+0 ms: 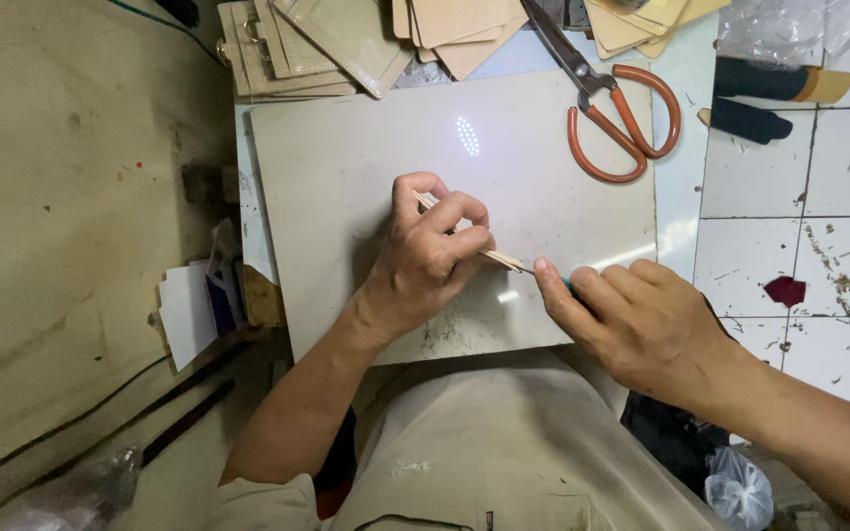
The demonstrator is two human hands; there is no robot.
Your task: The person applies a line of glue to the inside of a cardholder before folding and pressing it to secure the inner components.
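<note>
The left hand (430,258) is pinching a thin tan strip (497,257) between thumb and fingers, closed on it. The strip is lying over the pale slab (346,167), its long axis running from 10 o'clock to 4 o'clock. The free end is pointing at 4 o'clock toward the right hand (637,320), which is closed on a small dark tool (570,282), mostly hidden, its tip meeting that end. The right hand is the nearer to the free end. At 1 o'clock, well apart, 1 pair of orange-handled scissors (612,103) is lying on the slab; tan leather pieces (327,39) are stacked at 12 o'clock.
</note>
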